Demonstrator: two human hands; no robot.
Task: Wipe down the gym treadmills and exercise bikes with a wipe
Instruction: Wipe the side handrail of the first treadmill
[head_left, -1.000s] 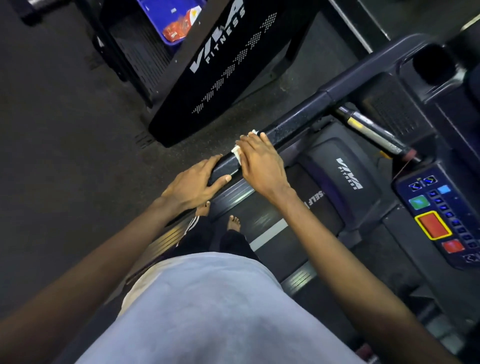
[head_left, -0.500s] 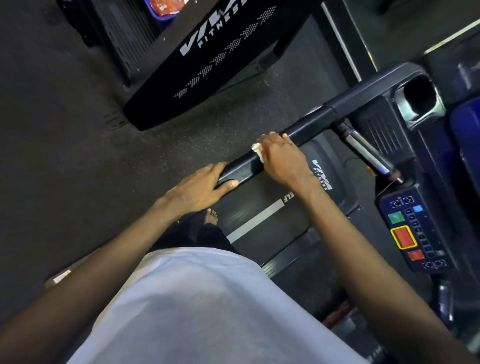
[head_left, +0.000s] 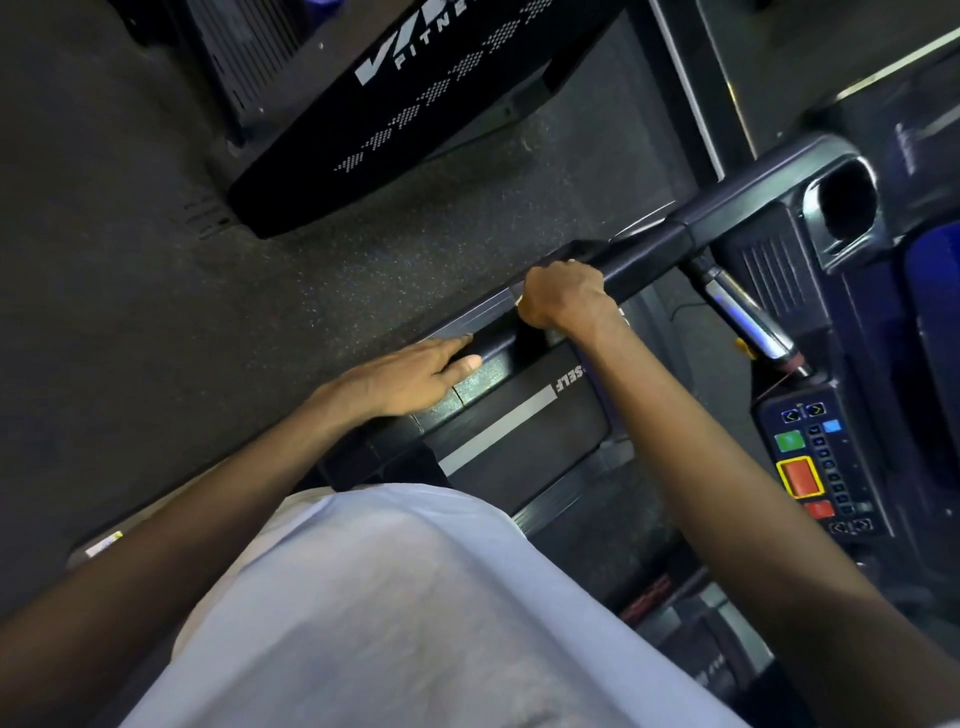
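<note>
I stand on a black treadmill whose belt (head_left: 519, 441) runs below me. Its left handrail (head_left: 649, 254) crosses the middle of the view. My right hand (head_left: 563, 293) is curled round this rail, holding the white wipe (head_left: 518, 301) against it; only a sliver of the wipe shows at the hand's left edge. My left hand (head_left: 410, 379) rests on the rail's near end, fingers straight along the top and thumb on the near side.
The console's button panel (head_left: 815, 467) with green and red keys is at the right, a cup holder (head_left: 847, 208) above it. A silver pulse grip (head_left: 748, 322) slants beside the rail. Another black machine (head_left: 415, 104) stands on the dark floor to the upper left.
My right hand has slid with the wipe farther up the handrail toward the console and now wraps round it. My left hand stays at the rail's near end. The view has tilted.
</note>
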